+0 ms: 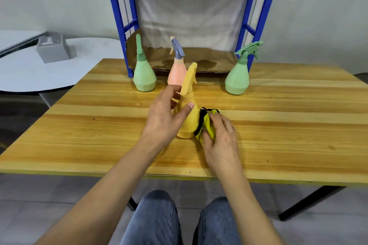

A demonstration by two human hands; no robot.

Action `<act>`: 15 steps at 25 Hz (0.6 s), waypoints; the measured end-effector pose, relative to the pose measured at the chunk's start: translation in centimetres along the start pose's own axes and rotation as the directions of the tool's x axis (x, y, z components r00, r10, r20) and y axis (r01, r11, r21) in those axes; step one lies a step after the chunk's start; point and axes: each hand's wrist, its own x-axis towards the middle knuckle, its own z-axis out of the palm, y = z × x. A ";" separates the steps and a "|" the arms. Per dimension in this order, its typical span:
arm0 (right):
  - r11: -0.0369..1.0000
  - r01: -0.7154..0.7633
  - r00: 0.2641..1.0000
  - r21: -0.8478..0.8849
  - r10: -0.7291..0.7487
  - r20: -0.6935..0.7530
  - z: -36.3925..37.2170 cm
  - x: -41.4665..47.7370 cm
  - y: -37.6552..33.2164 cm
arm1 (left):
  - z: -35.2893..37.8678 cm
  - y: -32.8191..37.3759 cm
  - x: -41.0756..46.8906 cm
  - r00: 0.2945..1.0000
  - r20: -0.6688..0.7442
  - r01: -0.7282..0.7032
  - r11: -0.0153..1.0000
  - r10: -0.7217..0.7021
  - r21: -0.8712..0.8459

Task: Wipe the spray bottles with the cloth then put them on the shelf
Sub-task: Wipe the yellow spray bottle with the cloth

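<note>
Denim knees below the wooden table; left grip holds yellow bottle, right grip clutches cloth.

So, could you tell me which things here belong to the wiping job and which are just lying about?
Job in hand: yellow spray bottle, gripped by the left hand; yellow cloth, held against it by the right hand; pink bottle; left green bottle; right green bottle; blue shelf.
Lying about: grey tissue box; white round table.
</note>
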 end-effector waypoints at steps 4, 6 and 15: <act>0.983 -0.035 0.991 0.182 0.057 -0.121 -0.4 0.2 0.7 | 1.1 0.8 -0.1 0.997 -0.010 0.080 0.994 -0.081 -0.077; 0.955 -0.107 0.965 0.278 0.167 -0.202 -1.0 1.2 0.5 | 0.1 0.6 0.0 0.992 0.106 0.090 0.977 -0.070 -0.194; 0.976 0.040 0.999 0.216 -0.044 0.015 -2.6 3.9 -4.2 | -0.9 -0.7 0.4 0.975 0.141 -0.150 0.979 0.170 -0.138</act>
